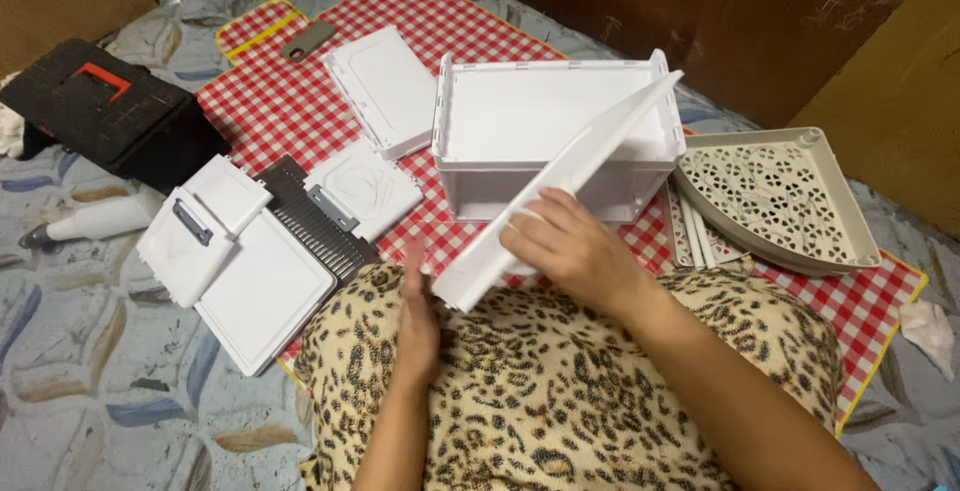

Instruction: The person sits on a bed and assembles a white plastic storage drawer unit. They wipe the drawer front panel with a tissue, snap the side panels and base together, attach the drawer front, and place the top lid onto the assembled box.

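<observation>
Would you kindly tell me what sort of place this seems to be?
Probably the floor of a home: a red checked mat spread over patterned floor covering, with a black toolbox beside loose white plastic panels.

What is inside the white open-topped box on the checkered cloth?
The white box shows only its bare white floor. The long white panel, held by the right hand, slants across the right side and covers that part of the inside.
</observation>
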